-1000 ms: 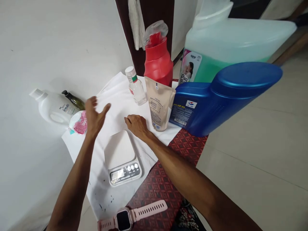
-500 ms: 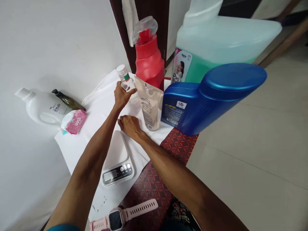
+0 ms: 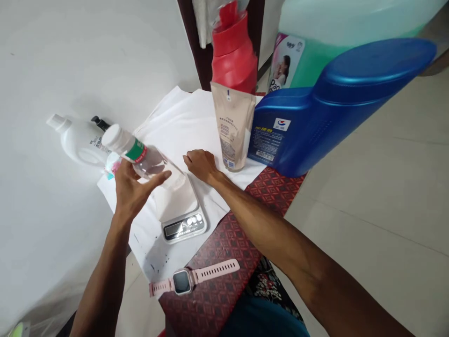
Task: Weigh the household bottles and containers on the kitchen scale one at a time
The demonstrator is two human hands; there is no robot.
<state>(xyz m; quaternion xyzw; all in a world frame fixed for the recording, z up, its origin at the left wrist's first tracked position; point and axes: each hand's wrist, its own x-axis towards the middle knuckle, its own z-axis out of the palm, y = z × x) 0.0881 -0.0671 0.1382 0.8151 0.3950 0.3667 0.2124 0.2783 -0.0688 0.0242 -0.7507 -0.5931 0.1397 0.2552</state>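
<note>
My left hand point(image 3: 135, 187) grips a small clear bottle point(image 3: 145, 159) with a white cap and a green and red label. It holds the bottle tilted in the air, cap to the left, above the white kitchen scale point(image 3: 178, 210). My right hand point(image 3: 200, 164) rests with curled fingers on the white cloth point(image 3: 182, 121), just right of the scale's platform. Nothing shows in its fingers.
Behind the cloth stand a beige pouch point(image 3: 233, 128), a red spray bottle point(image 3: 234, 51), a blue jug point(image 3: 326, 103) and a large green-filled jug point(image 3: 315, 28). A white bottle point(image 3: 79, 140), a dark bottle point(image 3: 100, 123) and a pink pack point(image 3: 112, 166) lie left. A pink watch point(image 3: 192, 278) lies on the red patterned mat point(image 3: 224, 252).
My left hand went from near the pink pack to the small bottle by the pouch, took hold of it and lifted it back over the scale. My right hand stayed put.
</note>
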